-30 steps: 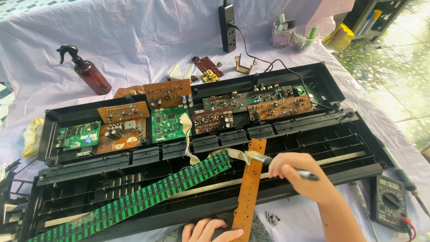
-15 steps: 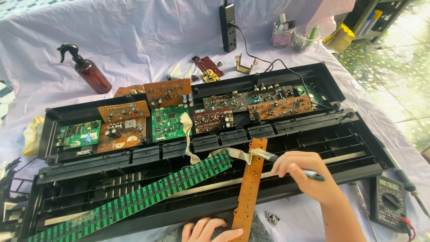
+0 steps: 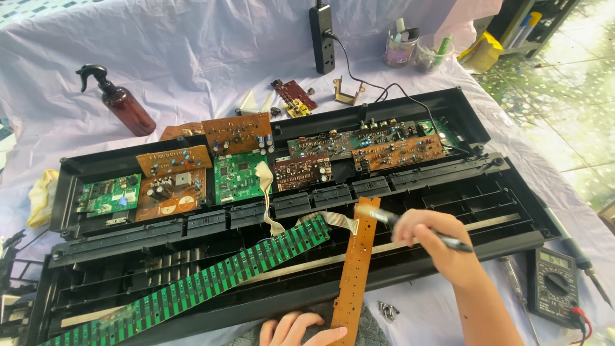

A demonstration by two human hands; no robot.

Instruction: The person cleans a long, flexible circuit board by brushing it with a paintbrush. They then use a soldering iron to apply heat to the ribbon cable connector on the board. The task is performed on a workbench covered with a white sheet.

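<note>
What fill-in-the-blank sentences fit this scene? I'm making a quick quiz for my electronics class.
1. The right hand holds a ____-like tool over the brown strip board.
2. The left hand steadies the strip board's ____ end.
3. The long board lying slantwise in the black case is ____.
4. The spray bottle is ____.

Missing: pen; near; green; brown

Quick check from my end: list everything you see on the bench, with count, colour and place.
Keyboard casing: one, black, open across the cloth.
Long contact board: one, green, diagonal over the casing front.
Narrow board: one, orange-brown, upright at centre front.
Circuit boards: several, green and brown, in the casing's rear.
Spray bottle: one, brown, rear left.
Power strip: one, black, rear centre.
Multimeter: one, dark, front right.
Left hand: at the narrow board's foot.
Right hand: holds a pen-like tool.
</note>
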